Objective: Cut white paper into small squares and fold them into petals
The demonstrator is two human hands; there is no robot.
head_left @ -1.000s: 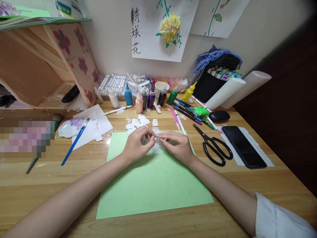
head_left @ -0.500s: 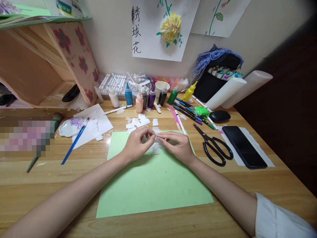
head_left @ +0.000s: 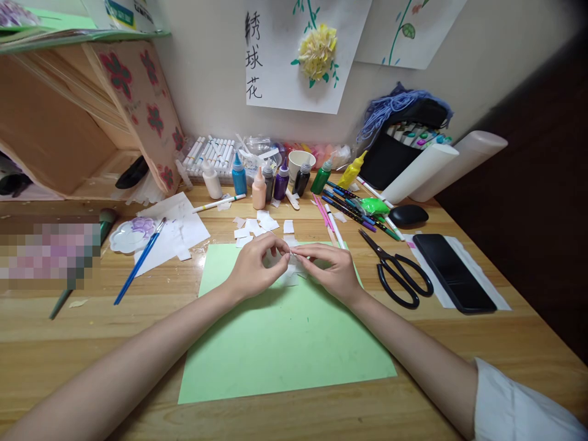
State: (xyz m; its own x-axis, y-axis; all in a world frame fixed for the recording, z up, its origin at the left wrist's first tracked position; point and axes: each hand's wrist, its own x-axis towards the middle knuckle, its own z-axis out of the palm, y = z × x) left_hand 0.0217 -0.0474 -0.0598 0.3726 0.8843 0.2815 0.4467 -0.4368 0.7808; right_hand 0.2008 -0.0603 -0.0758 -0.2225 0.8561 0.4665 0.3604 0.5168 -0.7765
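My left hand (head_left: 260, 264) and my right hand (head_left: 329, 269) meet fingertip to fingertip above the top part of a green paper sheet (head_left: 285, 343). Both pinch a small piece of white paper (head_left: 293, 252), mostly hidden by the fingers. Beneath the fingers, more white paper (head_left: 289, 277) lies on the green sheet. Just beyond the hands are several torn white paper pieces (head_left: 264, 220) on the wooden table. Black-handled scissors (head_left: 395, 269) lie to the right of my right hand, their blades pointing away from me.
Behind the scraps stand paint bottles (head_left: 258, 191) and a paper cup (head_left: 302, 165). Pens (head_left: 349, 211) and a phone (head_left: 452, 272) lie on the right. A blue paintbrush (head_left: 138, 263) rests on white paper at left, beside a palette (head_left: 128, 237). A painted box (head_left: 138, 116) stands back left.
The fingertips have shifted very slightly around the small white paper piece. Everything else looks the same apart from a tiny shift of the view.
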